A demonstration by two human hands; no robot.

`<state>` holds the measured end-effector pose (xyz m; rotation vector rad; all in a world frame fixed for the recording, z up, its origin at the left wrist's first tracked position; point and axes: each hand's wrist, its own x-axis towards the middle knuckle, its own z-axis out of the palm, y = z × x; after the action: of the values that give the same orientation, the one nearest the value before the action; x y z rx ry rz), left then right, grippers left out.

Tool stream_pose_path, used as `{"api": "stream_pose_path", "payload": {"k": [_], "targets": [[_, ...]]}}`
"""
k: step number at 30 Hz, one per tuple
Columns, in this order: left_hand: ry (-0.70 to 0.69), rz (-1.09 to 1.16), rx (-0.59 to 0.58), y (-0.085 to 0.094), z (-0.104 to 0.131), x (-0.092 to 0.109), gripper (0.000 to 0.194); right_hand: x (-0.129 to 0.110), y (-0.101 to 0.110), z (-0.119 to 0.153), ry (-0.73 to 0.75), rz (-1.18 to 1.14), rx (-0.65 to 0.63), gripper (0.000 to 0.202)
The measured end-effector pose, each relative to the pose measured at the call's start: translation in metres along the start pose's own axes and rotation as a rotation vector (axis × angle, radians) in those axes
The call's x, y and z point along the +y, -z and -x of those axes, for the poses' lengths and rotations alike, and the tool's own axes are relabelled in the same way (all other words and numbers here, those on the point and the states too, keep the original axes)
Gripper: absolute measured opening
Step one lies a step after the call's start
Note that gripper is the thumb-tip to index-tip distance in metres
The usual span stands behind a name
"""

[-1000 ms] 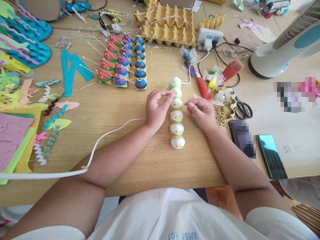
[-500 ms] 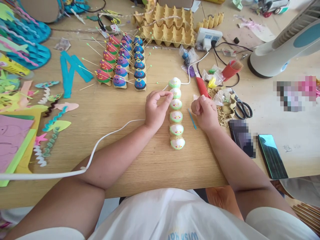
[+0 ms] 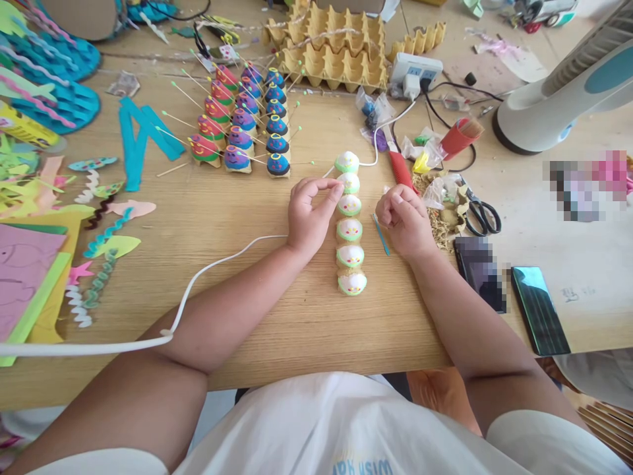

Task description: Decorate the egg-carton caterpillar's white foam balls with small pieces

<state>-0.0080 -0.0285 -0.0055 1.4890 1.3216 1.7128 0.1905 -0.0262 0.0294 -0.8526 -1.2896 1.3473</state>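
Observation:
A single row of egg-carton cups (image 3: 350, 229) lies on the table in front of me, topped in white with light green rims. Small coloured dots mark the nearer cups like faces. My left hand (image 3: 312, 214) is at the row's left side, thumb and forefinger pinched together at the edge of the second cup from the far end. Whatever is between those fingertips is too small to make out. To the right of the row, my right hand (image 3: 404, 221) is closed with its fingers curled, their contents hidden. A thin blue stick (image 3: 380, 234) lies between the row and that hand.
Painted cup rows with pins (image 3: 240, 137) stand at back left, before stacked egg trays (image 3: 336, 49). A white cable (image 3: 208, 266) passes over my left forearm. Scissors (image 3: 481, 214), phones (image 3: 539, 310), a power strip (image 3: 416, 68) and a white appliance base (image 3: 529, 122) are on the right.
My right hand has shifted very slightly to the left and up. The left hand keeps its pinch at the second cup, and the row stays in place.

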Motion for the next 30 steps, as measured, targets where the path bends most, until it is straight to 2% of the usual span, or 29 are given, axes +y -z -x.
{"api": "stream_pose_path", "payload": {"k": [6, 15, 21, 30], "targets": [[0.012, -0.028, 0.000, 0.000, 0.000, 0.000, 0.038, 0.010, 0.007, -0.001, 0.045, 0.182, 0.032, 0.059], [0.006, -0.020, -0.001, 0.000, 0.000, -0.001, 0.035, -0.002, 0.003, 0.003, 0.235, 0.659, -0.076, 0.055], [-0.013, -0.007, 0.006, -0.001, -0.001, -0.003, 0.036, 0.002, 0.004, 0.003, 0.257, 0.714, -0.096, 0.055], [-0.008, -0.030, 0.001, 0.000, -0.001, -0.001, 0.036, 0.008, 0.007, 0.003, 0.315, 0.726, 0.016, 0.039]]}}
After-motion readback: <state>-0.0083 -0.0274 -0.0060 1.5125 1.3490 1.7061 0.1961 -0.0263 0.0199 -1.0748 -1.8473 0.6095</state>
